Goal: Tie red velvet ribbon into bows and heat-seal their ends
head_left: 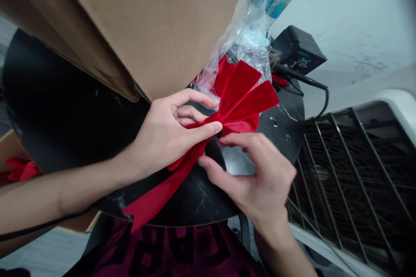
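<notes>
The left hand [169, 132] pinches a red velvet bow [238, 97] while the right hand [250, 177] touches its knot. A cardboard box [130, 21] sits at eleven o'clock.

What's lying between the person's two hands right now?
The gathered middle of a red velvet ribbon bow lies between the left hand and the right hand, as the head view shows.
</notes>
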A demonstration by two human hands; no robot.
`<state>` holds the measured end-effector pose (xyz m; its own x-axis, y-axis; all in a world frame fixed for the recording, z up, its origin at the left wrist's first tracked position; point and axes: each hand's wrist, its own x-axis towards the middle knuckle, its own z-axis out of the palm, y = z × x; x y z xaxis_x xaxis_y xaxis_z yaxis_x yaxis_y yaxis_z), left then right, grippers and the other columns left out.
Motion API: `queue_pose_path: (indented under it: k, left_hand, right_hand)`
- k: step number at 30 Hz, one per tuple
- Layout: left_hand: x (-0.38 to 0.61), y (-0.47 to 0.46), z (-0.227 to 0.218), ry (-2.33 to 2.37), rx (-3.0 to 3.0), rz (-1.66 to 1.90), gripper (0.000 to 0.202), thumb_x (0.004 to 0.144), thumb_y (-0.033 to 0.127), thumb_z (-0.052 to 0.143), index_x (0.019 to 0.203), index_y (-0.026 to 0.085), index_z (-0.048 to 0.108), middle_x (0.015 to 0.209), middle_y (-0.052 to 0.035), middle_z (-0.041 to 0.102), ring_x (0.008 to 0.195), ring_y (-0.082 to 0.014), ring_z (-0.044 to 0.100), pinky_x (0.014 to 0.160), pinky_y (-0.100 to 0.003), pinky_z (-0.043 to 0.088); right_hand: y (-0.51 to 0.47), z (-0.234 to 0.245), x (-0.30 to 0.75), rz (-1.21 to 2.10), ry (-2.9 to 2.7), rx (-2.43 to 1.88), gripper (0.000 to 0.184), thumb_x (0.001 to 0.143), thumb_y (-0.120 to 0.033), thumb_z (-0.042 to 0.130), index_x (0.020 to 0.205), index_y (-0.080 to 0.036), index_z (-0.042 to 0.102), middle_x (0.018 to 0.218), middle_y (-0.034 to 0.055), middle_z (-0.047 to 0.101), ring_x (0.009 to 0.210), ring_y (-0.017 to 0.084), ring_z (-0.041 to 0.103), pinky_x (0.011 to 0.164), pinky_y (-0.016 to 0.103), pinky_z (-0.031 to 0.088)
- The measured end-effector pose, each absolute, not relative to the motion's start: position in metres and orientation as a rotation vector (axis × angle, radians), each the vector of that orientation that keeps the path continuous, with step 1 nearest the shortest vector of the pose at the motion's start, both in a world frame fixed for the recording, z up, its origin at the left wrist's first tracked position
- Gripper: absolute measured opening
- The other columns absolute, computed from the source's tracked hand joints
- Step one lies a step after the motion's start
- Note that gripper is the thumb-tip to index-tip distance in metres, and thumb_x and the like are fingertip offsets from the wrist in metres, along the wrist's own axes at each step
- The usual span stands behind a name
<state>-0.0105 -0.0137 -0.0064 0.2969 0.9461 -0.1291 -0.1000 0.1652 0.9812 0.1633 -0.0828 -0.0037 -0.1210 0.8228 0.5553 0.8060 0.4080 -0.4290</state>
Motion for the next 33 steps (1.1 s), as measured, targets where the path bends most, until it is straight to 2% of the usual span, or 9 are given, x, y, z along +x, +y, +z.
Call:
queue_pose_path:
  k: [3, 6, 11, 17, 22, 25, 28, 30, 33]
  left_hand:
    - [-0.011, -0.015, -0.006, 0.97, 1.166, 0.965, 0.034, 0.078, 0.016, 0.088, 0.109, 0.019, 0.074, 0.078, 0.0031, 0.079, 0.076, -0.014, 0.078, 0.078, -0.021, 0.062]
    - [-0.014, -0.016, -0.007, 0.982, 1.177, 0.976, 0.034, 0.078, 0.015, 0.087, 0.109, 0.019, 0.074, 0.079, 0.0028, 0.08, 0.079, -0.0135, 0.078, 0.079, -0.019, 0.062]
    - [-0.021, -0.014, -0.01, 0.934, 1.105, 0.885, 0.033, 0.08, 0.02, 0.088, 0.108, 0.022, 0.07, 0.077, 0.0021, 0.08, 0.07, -0.0146, 0.077, 0.067, -0.02, 0.06]
    - [-0.021, -0.011, -0.014, 0.892, 1.124, 0.879, 0.031, 0.081, 0.024, 0.088, 0.098, 0.023, 0.062, 0.076, 0.0017, 0.079, 0.072, -0.0163, 0.077, 0.065, -0.02, 0.059]
    - [-0.02, -0.009, -0.013, 0.924, 1.136, 0.888, 0.027, 0.081, 0.025, 0.087, 0.092, 0.022, 0.063, 0.074, 0.0025, 0.076, 0.071, -0.0169, 0.079, 0.065, -0.021, 0.062]
    - [-0.02, -0.01, -0.013, 0.945, 1.222, 0.941, 0.024, 0.079, 0.019, 0.088, 0.089, 0.021, 0.066, 0.075, 0.0037, 0.076, 0.073, -0.0133, 0.078, 0.066, -0.016, 0.061]
    - [-0.018, -0.01, -0.013, 0.952, 1.265, 0.973, 0.024, 0.077, 0.015, 0.088, 0.088, 0.021, 0.067, 0.077, 0.0042, 0.075, 0.074, -0.0124, 0.078, 0.069, -0.015, 0.062]
    - [-0.018, -0.01, -0.013, 0.954, 1.276, 1.005, 0.024, 0.077, 0.015, 0.088, 0.088, 0.021, 0.067, 0.077, 0.004, 0.075, 0.074, -0.0131, 0.078, 0.071, -0.016, 0.063]
    - [-0.019, -0.009, -0.012, 0.948, 1.279, 1.064, 0.023, 0.079, 0.017, 0.087, 0.089, 0.021, 0.067, 0.077, 0.0036, 0.075, 0.075, -0.0136, 0.079, 0.072, -0.018, 0.063]
  right_hand:
    - [-0.087, -0.01, 0.139, 0.07, -1.797, -1.539, 0.004, 0.094, -0.023, 0.073, 0.097, -0.021, 0.072, 0.086, 0.0013, 0.079, 0.076, 0.016, 0.073, 0.076, 0.031, 0.058]
    - [-0.087, -0.016, 0.136, 0.124, -1.727, -1.601, 0.007, 0.095, -0.019, 0.068, 0.095, -0.021, 0.074, 0.079, -0.0004, 0.076, 0.067, 0.013, 0.069, 0.069, 0.028, 0.056]
    - [-0.091, -0.026, 0.147, 0.806, -1.352, -1.532, 0.01, 0.098, -0.029, 0.067, 0.098, -0.021, 0.073, 0.076, -0.0006, 0.073, 0.06, 0.011, 0.065, 0.053, 0.021, 0.051]
    - [-0.11, -0.028, 0.157, 1.025, -1.329, -1.438, 0.018, 0.094, -0.025, 0.072, 0.112, -0.022, 0.073, 0.082, -0.0003, 0.073, 0.06, 0.009, 0.066, 0.053, 0.016, 0.051]
    - [-0.129, 0.003, 0.196, 1.859, -1.592, -1.545, 0.01, 0.099, -0.027, 0.067, 0.098, -0.021, 0.074, 0.068, -0.0026, 0.071, 0.051, 0.01, 0.069, 0.051, 0.017, 0.05]
    - [-0.127, 0.019, 0.218, 1.369, -1.707, -1.723, 0.013, 0.1, -0.033, 0.068, 0.095, -0.025, 0.078, 0.076, -0.002, 0.076, 0.047, 0.008, 0.064, 0.048, 0.017, 0.048]
    - [-0.115, 0.017, 0.212, 0.735, -1.683, -1.702, 0.02, 0.092, -0.034, 0.08, 0.111, -0.029, 0.076, 0.095, -0.0005, 0.079, 0.072, 0.011, 0.073, 0.068, 0.02, 0.057]
    - [-0.109, 0.007, 0.193, 0.898, -1.696, -1.649, 0.033, 0.088, -0.04, 0.083, 0.118, -0.027, 0.073, 0.1, 0.0007, 0.079, 0.08, 0.014, 0.074, 0.074, 0.023, 0.059]
    - [-0.112, -0.005, 0.17, 1.233, -1.786, -1.668, 0.011, 0.098, -0.035, 0.072, 0.1, -0.024, 0.07, 0.08, -0.004, 0.074, 0.065, 0.01, 0.068, 0.061, 0.021, 0.051]
